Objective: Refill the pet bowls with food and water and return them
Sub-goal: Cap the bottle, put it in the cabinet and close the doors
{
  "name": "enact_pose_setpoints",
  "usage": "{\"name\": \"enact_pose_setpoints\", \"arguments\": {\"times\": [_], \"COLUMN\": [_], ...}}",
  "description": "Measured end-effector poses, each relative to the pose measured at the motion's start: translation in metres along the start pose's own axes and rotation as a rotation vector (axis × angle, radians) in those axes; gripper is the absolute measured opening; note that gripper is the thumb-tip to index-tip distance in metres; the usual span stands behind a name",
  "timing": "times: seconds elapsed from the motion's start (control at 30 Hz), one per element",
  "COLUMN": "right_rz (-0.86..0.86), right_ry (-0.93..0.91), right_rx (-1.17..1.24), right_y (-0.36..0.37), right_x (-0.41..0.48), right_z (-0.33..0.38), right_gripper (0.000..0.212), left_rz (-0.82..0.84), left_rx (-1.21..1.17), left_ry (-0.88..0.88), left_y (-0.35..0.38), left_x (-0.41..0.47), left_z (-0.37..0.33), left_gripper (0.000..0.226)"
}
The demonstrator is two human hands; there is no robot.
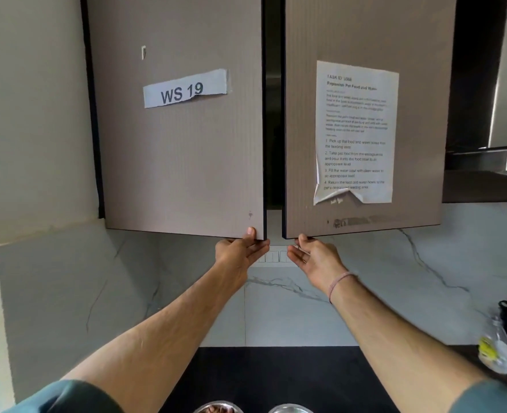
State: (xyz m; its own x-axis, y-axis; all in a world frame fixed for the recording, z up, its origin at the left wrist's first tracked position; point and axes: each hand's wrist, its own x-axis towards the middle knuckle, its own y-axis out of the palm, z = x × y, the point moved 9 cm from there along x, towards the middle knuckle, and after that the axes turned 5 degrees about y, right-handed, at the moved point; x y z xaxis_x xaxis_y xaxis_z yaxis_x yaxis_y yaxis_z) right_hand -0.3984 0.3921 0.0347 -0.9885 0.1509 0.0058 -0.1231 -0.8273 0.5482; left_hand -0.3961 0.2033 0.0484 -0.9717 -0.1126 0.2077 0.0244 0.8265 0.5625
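Both my arms are raised to the wall cabinet. My left hand [240, 251] pinches the bottom corner of the left door [180, 144], thumb on the face and fingers [259, 248] curled under the edge. My right hand [312, 257] hooks the bottom edge of the right door [365, 40] the same way. The doors stand slightly ajar, a dark gap between them. Two steel bowls [218, 408] sit on the black desk [276, 374] at the frame's bottom edge; the left one seems to hold brown kibble.

Two steel bowls [218, 408] [291, 409] side by side, black counter.
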Motion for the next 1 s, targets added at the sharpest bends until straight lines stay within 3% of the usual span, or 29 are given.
{"name": "enact_pose_setpoints", "arguments": {"times": [0.47,1.0], "right_rz": [-0.015,-0.042], "right_ry": [-0.024,-0.056], "right_rx": [-0.055,-0.114], "right_y": [0.014,0.019], "right_x": [0.066,0.102], "right_z": [-0.008,-0.009], "right_gripper": [0.01,0.009], "left_rz": [-0.087,-0.142], "left_rx": [0.106,0.17], "left_ry": [0.004,0.048], "left_y": [0.012,0.012], "left_x": [0.066,0.107], "left_z": [0.029,0.042], "left_gripper": [0.026,0.016]}}
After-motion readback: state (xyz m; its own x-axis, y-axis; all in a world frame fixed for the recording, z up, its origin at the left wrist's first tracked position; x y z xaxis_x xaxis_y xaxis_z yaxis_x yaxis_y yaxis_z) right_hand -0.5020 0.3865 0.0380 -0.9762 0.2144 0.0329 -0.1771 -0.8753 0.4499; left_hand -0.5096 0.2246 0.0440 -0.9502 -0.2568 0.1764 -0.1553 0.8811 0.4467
